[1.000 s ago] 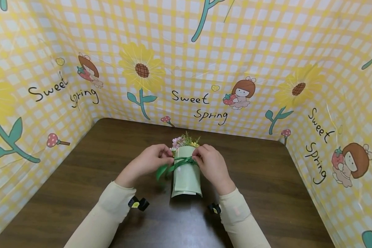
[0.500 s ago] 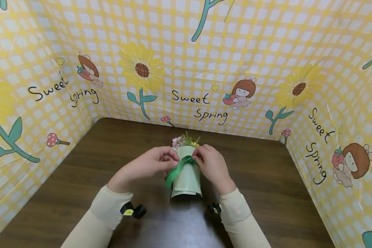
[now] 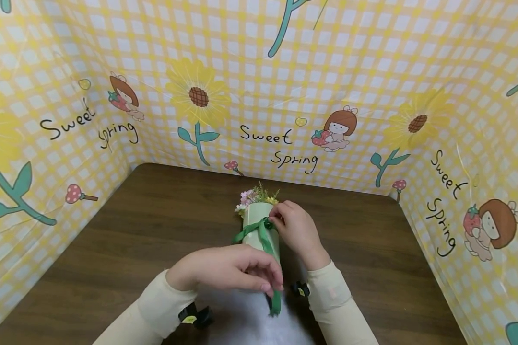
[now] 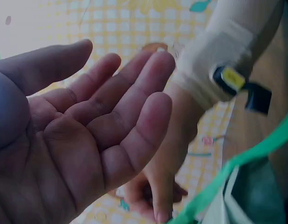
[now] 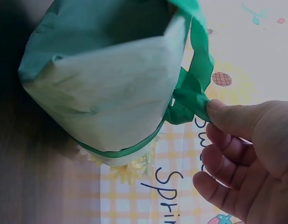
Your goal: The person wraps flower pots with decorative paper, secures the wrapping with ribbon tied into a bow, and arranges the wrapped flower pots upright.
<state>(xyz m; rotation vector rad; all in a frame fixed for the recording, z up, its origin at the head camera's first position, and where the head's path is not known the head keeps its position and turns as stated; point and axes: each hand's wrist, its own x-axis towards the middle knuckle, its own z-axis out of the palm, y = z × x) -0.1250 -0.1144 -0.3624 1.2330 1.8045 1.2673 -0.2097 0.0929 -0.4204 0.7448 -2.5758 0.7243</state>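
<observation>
A small bouquet wrapped in pale green paper [image 3: 255, 212] lies on the table, its pink, white and yellow flowers [image 3: 247, 197] at the far end. Green ribbon [image 3: 264, 238] circles the wrapper, knotted at the top, with one tail running toward me. My right hand [image 3: 299, 232] pinches a loop of ribbon [image 5: 193, 97] between thumb and forefinger beside the knot. Over the wrapper's near end hovers my left hand [image 3: 230, 268], covering part of it. The left wrist view shows that hand [image 4: 102, 121] palm up, fingers loosely bent around nothing; the ribbon tail [image 4: 237, 161] passes beyond it.
The dark wooden table [image 3: 164, 211] surrounds the bouquet. A yellow checked cloth [image 3: 259, 96] printed with flowers and figures hangs along the back and both sides. Black wrist cameras [image 3: 196, 315] jut from both sleeves.
My left hand has come away from the knot and moved down toward me. The ribbon tail now lies lengthwise over the wrapper. My right hand has stayed at the knot.
</observation>
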